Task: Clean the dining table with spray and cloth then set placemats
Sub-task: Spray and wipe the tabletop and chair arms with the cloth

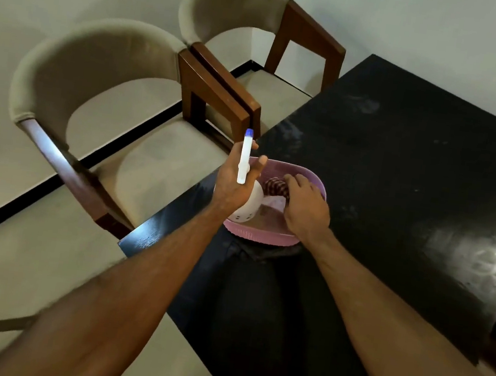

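My left hand [234,183] curls round the spray bottle [246,202], right hand [305,206] pinching the cloth [275,186]; tugging could tip the pink basket [265,237].

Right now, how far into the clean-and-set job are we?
Early. Done: nothing visible; the black dining table shows smudges and no placemats. In hand: the left hand holds the white spray bottle with blue nozzle, while the right hand reaches into the pink oval basket at the striped maroon cloth. Left: spraying, wiping, laying placemats.
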